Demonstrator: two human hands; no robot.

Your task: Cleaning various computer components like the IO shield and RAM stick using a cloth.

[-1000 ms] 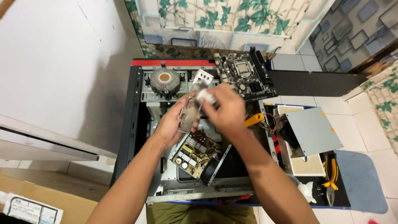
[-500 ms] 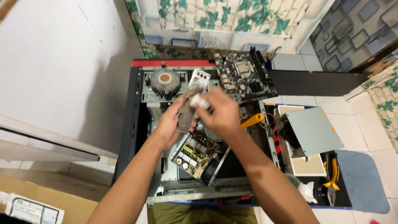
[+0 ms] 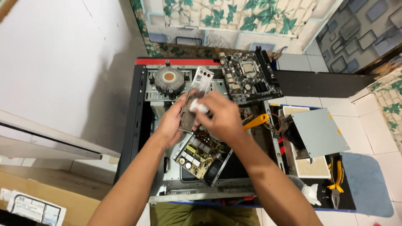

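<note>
Slotted metal backplate (image 3: 196, 98) held tilted above open computer case (image 3: 138, 125). Left hand (image 3: 171, 123) grips plate's lower edge, fingers curled round it. Right hand (image 3: 222, 117) pinches white cloth wad (image 3: 197, 107) against plate face. Beneath: bare power-supply board (image 3: 200, 154). Round cooler fan (image 3: 168, 79) and motherboard (image 3: 248, 77) beyond; yellow-handled pliers (image 3: 337, 178) at right.

A brown cardboard box (image 3: 50, 194) lies at the bottom left corner of the view. On it sits a white rectangular label (image 3: 33, 208) with black print and a black frame, a little tilted. No screens or signs are visible.
</note>
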